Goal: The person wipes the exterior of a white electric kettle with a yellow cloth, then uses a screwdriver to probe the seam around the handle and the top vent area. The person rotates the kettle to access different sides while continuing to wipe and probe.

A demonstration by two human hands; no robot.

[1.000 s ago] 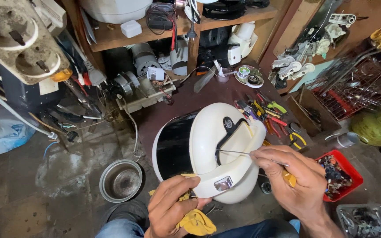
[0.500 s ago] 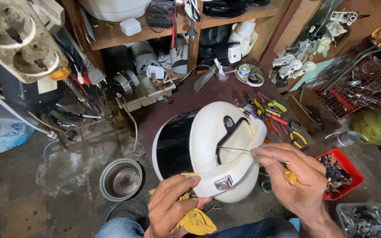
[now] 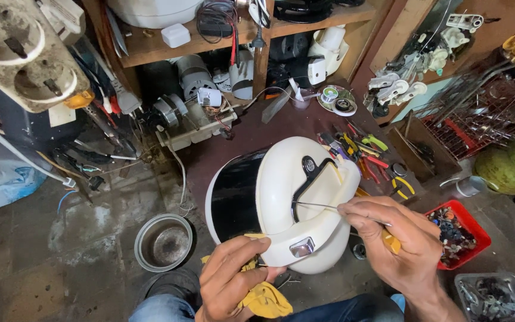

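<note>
A white rice cooker (image 3: 281, 203) with a black side panel lies tilted in front of me, lid toward me. My left hand (image 3: 233, 277) steadies its near rim and presses a yellow cloth (image 3: 266, 298) against it. My right hand (image 3: 397, 241) grips a yellow-handled screwdriver (image 3: 329, 208) whose thin shaft points left, its tip at the black seam of the lid's handle recess.
A steel inner pot (image 3: 163, 241) sits on the concrete floor at left. Pliers and cutters (image 3: 368, 155) lie on the dark low table behind the cooker. A red tray of small parts (image 3: 457, 232) and a clear box (image 3: 496, 298) are at right. Cluttered wooden shelves (image 3: 227, 42) stand behind.
None of note; both hands and the screwdriver stay almost where they were on the cooker lid.
</note>
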